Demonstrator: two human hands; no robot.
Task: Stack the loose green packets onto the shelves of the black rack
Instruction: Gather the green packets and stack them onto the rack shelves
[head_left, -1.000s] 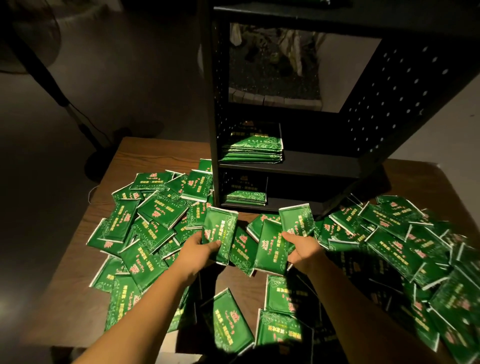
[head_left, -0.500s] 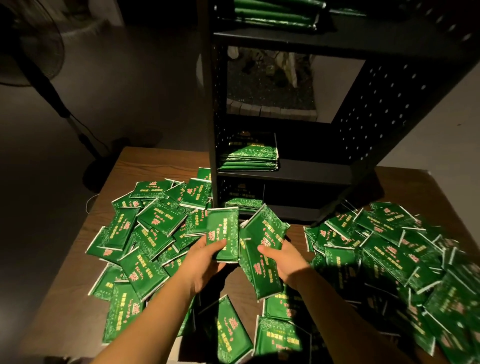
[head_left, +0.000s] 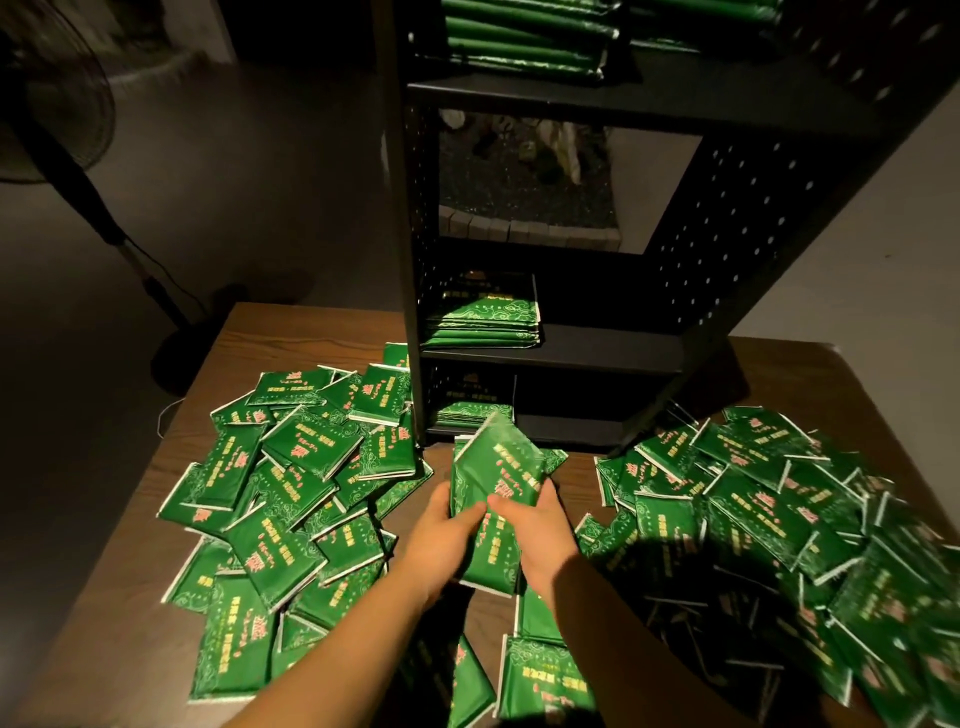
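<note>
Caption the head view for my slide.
Both hands gather green packets before a partly stocked black rack.

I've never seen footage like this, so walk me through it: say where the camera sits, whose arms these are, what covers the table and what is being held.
No machine here: a person wears one wide-angle camera on the head, looking down at their own arms. The left hand and right hand together grip a small bundle of green packets above a wooden table. Loose green packets lie heaped on the left and right. Behind stands a black rack; neat stacks already sit on its shelves.
</note>
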